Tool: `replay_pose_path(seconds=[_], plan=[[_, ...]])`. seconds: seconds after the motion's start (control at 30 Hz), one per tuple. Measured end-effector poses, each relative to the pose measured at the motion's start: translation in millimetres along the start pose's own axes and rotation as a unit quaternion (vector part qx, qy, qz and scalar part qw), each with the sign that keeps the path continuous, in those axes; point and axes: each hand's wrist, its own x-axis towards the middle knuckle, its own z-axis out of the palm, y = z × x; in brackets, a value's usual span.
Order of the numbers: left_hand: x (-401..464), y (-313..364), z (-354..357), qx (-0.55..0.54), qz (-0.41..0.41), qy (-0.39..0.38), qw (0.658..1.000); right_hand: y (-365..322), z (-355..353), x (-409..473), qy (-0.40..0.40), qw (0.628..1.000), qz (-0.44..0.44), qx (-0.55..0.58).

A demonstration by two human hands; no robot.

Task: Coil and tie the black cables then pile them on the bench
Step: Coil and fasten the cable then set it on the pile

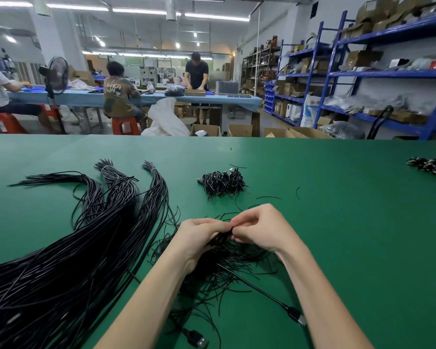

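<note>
A factory workshop: beyond the green worktop [312,222], people [120,91] work at a long blue table [161,98]; right of it stand blue shelves [363,74] stacked with cardboard boxes [363,57].

Black cables [61,260], green bench [337,222].

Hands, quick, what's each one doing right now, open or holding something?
Left hand: fingers curled, holding the coiled black cable.
Right hand: fingers pinching the same cable at the top of the coil.
</note>
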Motion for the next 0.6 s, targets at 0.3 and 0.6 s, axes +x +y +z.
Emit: replay_pose_path(seconds=[0.3,0.6], plan=[[-3,12,-10,-0.049,0.013,-0.053,0.997,-9,-1,-4,0.028,0.991,-0.122,-0.056],[-4,17,-18,-0.033,-0.008,-0.079,0.996,-11,-7,-4,0.026,0.986,-0.159,-0.037]])
